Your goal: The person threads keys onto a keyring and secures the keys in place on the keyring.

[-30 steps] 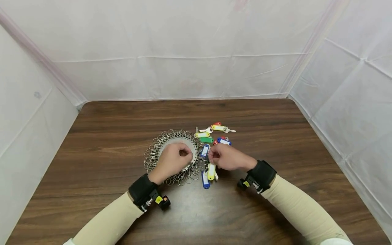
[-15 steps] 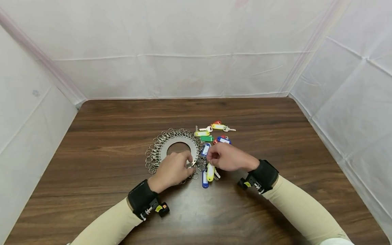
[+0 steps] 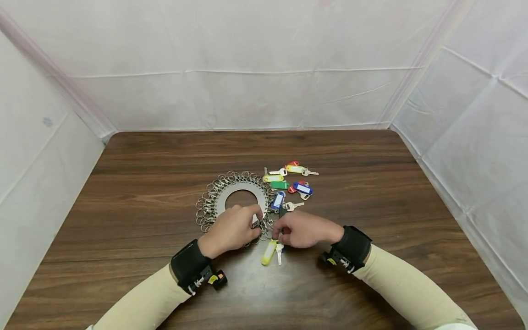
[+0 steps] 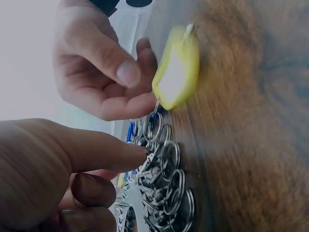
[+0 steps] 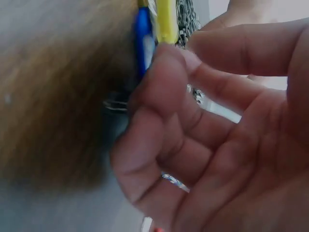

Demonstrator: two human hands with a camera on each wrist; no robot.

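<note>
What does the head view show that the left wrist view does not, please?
Only the head view shows the whole metal disc, the loose tagged keys behind it, the table and both wrist straps. Only the left wrist view shows, close up, the small ring on the yellow tag meeting the split rings by the right hand's fingers. Both show the left hand, the right hand and the yellow tag.
</note>
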